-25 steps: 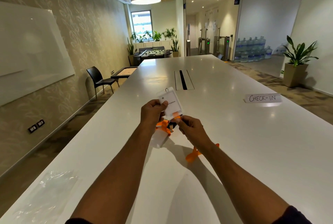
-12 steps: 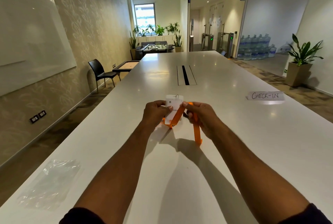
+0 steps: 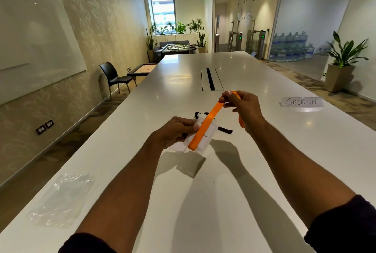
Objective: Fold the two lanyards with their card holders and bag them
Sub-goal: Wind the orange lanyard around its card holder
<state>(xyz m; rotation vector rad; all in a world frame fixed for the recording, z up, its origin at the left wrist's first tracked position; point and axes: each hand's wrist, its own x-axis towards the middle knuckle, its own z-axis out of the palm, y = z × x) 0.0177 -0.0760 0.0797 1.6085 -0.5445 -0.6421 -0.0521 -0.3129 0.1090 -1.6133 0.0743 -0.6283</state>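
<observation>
From my head camera, my left hand (image 3: pixel 176 130) pinches the clear plastic card holder (image 3: pixel 200 136) while my right hand (image 3: pixel 243 108) pinches its flat orange lanyard (image 3: pixel 205 126) mid-wrap; I judge the black lanyard (image 3: pixel 224 130) and crinkled clear bag (image 3: pixel 61 197) wait on the table

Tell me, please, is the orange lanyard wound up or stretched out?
Partly wound. The orange lanyard loops under the card holder in the left hand, then runs taut to the right hand.

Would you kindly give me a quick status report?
Left hand grips card holder. Right hand pulls orange lanyard across it. Bag unused.
</observation>
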